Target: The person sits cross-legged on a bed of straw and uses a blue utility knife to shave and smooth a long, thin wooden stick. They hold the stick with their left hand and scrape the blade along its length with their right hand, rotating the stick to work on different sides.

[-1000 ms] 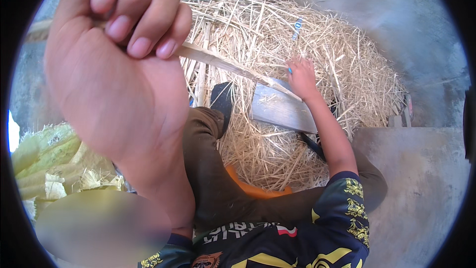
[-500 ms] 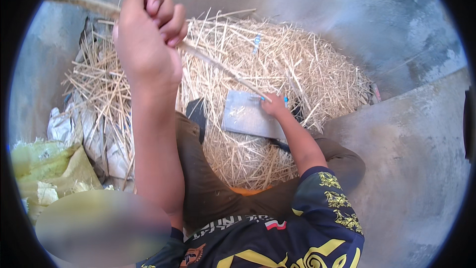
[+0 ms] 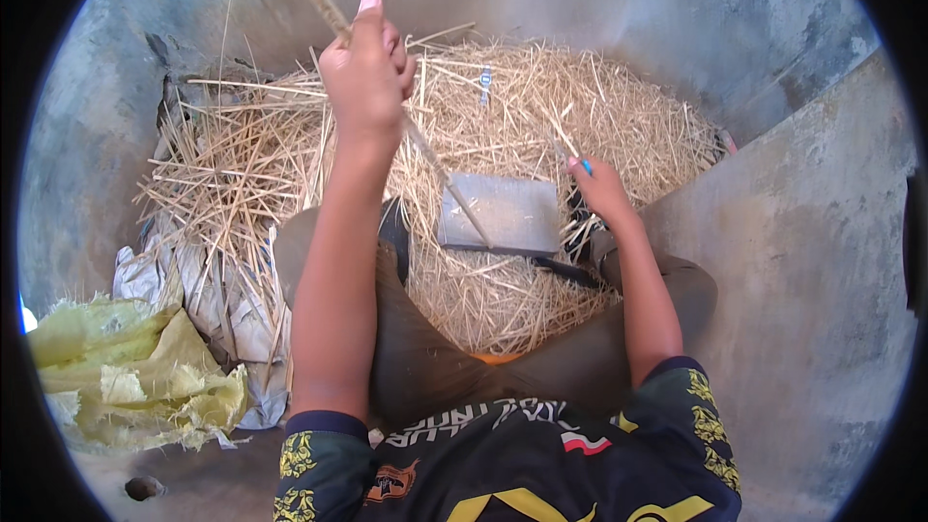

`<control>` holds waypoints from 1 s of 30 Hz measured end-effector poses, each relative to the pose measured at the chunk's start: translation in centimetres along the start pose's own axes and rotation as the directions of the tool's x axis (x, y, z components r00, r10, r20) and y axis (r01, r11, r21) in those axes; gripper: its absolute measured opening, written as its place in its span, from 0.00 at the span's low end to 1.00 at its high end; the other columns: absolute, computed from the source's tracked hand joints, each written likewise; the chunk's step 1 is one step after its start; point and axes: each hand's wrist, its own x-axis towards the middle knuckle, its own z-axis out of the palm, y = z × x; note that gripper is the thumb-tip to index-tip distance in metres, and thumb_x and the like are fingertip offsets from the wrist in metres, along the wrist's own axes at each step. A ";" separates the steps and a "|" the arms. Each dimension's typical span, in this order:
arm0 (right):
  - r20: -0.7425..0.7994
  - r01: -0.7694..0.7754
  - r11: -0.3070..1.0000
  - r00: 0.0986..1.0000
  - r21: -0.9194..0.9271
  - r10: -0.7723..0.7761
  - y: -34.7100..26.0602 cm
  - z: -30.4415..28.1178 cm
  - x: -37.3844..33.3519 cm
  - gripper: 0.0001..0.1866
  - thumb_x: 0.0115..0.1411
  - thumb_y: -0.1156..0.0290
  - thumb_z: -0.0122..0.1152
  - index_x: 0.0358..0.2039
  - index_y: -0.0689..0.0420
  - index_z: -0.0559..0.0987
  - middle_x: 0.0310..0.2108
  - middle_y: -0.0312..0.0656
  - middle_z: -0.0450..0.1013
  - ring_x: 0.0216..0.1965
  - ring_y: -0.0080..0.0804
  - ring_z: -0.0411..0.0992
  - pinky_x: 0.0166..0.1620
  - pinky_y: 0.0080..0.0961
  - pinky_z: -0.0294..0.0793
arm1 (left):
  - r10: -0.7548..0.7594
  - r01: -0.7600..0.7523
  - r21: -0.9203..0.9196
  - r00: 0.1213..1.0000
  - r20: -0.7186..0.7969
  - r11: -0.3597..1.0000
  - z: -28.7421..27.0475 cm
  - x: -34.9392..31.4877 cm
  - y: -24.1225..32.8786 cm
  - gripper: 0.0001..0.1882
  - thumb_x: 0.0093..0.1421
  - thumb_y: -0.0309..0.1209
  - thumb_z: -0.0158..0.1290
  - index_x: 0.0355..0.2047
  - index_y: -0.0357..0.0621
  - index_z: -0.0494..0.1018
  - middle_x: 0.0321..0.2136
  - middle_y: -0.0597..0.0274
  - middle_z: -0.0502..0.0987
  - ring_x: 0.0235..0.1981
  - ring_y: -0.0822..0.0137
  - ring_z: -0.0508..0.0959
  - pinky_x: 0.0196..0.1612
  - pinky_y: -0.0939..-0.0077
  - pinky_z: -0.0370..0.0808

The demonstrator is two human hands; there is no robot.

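My left hand is wrapped round a long, thin pale stalk. The stalk slants from the upper left down to the grey rectangular block, and its lower end meets the block near the front edge. To the right of the block, my right hand is closed on a small tool with a blue part. A narrow grey piece and a pale sliver show ahead of those fingers, but the tool's exact kind is unclear.
Dry straw-like strips are heaped around and beyond the block. At the left lie longer strips and a torn yellow woven sack. Grey concrete walls enclose the heap. A blue-and-white scrap lies on the strips.
The stalk has swung steeper, its lower end now on the block instead of at my right hand. My left hand moved right and lower; my right hand moved right, off the block.
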 end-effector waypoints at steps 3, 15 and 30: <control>-0.178 -0.040 0.860 0.972 0.509 0.151 -2.0 1.2 -5.3 0.12 0.65 0.62 0.54 0.36 0.59 0.75 0.21 0.39 0.71 0.22 0.30 0.69 0.30 0.29 0.68 | 0.015 -0.014 -0.007 0.997 0.075 1.000 0.6 -0.7 -1.1 0.25 0.68 0.43 0.50 0.16 0.55 0.54 0.10 0.77 0.52 0.09 0.80 0.48 0.13 0.79 0.44; -0.218 0.032 0.917 0.974 0.398 0.061 -3.4 6.6 -9.7 0.17 0.67 0.61 0.52 0.51 0.58 0.73 0.29 0.53 0.77 0.30 0.51 0.78 0.33 0.40 0.75 | -0.221 0.183 0.152 0.931 0.291 0.971 3.2 -7.4 -7.5 0.25 0.69 0.42 0.49 0.15 0.56 0.55 0.11 0.79 0.56 0.09 0.82 0.54 0.11 0.82 0.49; -0.212 -0.634 0.641 0.620 0.433 0.756 12.3 14.7 0.7 0.18 0.56 0.63 0.58 0.37 0.66 0.81 0.41 0.64 0.76 0.43 0.60 0.76 0.48 0.49 0.75 | -0.353 0.246 0.605 0.933 0.062 0.757 -4.1 4.4 -12.3 0.18 0.65 0.41 0.50 0.24 0.41 0.74 0.11 0.67 0.68 0.13 0.73 0.68 0.19 0.77 0.65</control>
